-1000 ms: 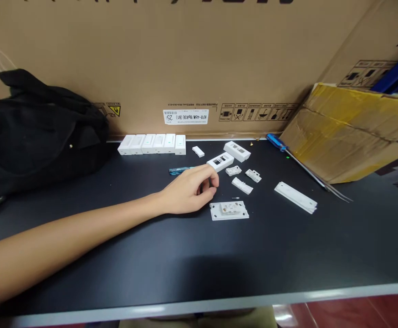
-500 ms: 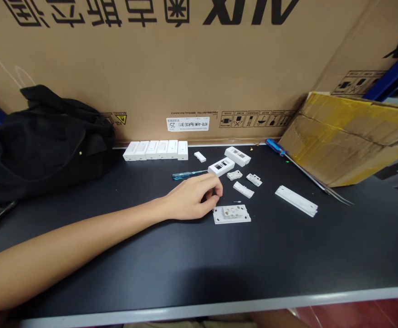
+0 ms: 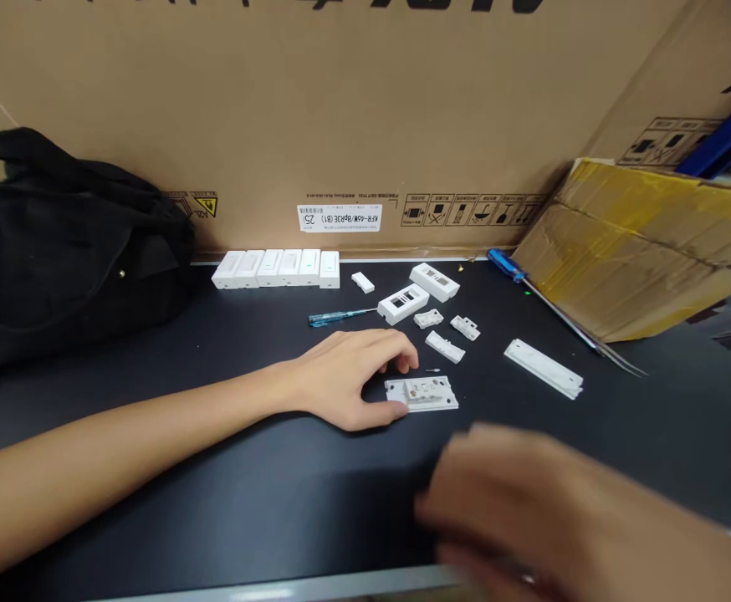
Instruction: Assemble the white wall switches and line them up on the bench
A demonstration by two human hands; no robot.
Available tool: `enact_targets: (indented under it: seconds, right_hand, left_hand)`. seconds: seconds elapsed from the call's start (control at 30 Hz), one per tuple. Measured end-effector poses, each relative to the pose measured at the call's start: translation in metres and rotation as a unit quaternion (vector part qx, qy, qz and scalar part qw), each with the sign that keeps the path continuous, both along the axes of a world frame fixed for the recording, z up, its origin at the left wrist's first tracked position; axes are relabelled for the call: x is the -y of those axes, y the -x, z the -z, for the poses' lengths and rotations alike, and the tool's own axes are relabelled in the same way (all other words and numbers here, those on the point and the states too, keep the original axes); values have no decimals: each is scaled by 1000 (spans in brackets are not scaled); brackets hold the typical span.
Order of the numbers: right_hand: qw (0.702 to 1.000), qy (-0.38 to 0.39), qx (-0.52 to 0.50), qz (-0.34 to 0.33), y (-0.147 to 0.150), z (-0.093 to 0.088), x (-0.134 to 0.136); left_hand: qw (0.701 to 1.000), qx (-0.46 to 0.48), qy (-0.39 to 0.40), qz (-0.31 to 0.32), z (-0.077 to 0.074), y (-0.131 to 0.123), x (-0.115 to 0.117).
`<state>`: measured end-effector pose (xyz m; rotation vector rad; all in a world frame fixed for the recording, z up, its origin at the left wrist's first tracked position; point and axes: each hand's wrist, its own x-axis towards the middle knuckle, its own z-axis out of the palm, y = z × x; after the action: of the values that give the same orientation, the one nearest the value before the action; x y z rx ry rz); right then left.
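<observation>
My left hand [image 3: 346, 376] lies cupped on the black tabletop, its thumb and fingertips at the left end of a white plastic switch base plate [image 3: 434, 395]. The plate shows a small socket block at its middle. My right hand [image 3: 516, 518] is a blur at the lower right, nearest the table's front edge. Motion blur hides whether it holds anything. Small white plastic switch parts [image 3: 444, 346] lie just beyond the plate, and a tiny pin [image 3: 431, 369] sits next to its far edge.
Several white switch covers [image 3: 276, 268] stand in a row against a cardboard carton [image 3: 278, 125]. A small blue-handled screwdriver [image 3: 340, 317] lies behind my left hand. A longer screwdriver [image 3: 547, 297], a white strip [image 3: 543, 368], a black bag [image 3: 70, 251] and a taped cardboard sheet [image 3: 641, 251] flank the parts.
My left hand has slid down and right onto the left end of the base plate. My right hand has come into view at the lower right, blurred by motion.
</observation>
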<state>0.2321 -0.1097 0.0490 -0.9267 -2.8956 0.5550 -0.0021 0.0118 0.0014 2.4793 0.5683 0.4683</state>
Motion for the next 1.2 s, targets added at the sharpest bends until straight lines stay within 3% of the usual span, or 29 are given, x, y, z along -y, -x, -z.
enact_targets:
  seconds: [0.1, 0.33, 0.53, 0.77, 0.93, 1.07, 1.13, 1.2]
  right_hand:
    - [994, -46, -9, 102, -7, -16, -40]
    - [997, 44, 33, 46, -4, -16, -93]
    - [998, 69, -8, 13, 0, -12, -107]
    - [997, 44, 5, 65, 2, -3, -106]
    - [993, 74, 23, 88, 5, -4, -107]
    - [994, 99, -16, 53, -7, -8, -112]
    - [995, 80, -29, 43, -20, -9, -119]
    - [996, 16, -25, 81, -34, -10, -127]
  left_hand:
    - [1000, -14, -1, -5, -2, -1, 1]
    - [1000, -19, -16, -13, 0, -2, 0]
    - [1000, -9, 0, -15, 4, -1, -2]
    - [1000, 5, 7, 4, 7, -3, -5]
    - [1000, -10, -2, -5, 7, -2, -3]
    - [1000, -22, -9, -16, 6, -2, -3]
    - [999, -28, -16, -16, 6, -2, -2]
    - [999, -26, -17, -12, 5, -2, -2]
